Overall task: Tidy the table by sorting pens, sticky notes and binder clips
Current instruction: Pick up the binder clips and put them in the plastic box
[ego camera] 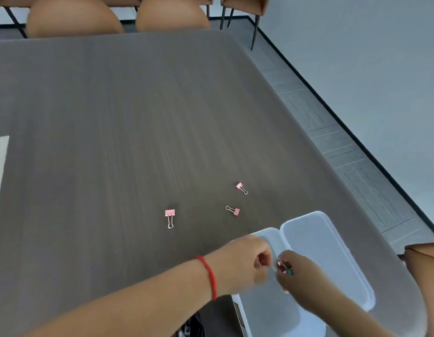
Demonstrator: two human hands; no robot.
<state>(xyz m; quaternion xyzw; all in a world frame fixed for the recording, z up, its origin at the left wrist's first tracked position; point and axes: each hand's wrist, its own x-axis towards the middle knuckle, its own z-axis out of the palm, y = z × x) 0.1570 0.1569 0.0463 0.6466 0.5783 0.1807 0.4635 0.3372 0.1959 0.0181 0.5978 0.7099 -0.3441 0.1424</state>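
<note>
Grey table [114, 117]: 3 pink clips up-left of hands, nearest clip [233, 210] closer to left hand [245, 261]; left hand pinched shut, contents unclear; right hand [296, 271] gripping small clip over open box [332, 251].

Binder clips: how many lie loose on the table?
3. One left of centre, one further right, one beyond that. The right hand seems to pinch another small item; more may be hidden.

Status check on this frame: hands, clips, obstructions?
Left hand and right hand together over open box, pinching something small. Three pink clips loose on table. Nothing blocking.
</note>
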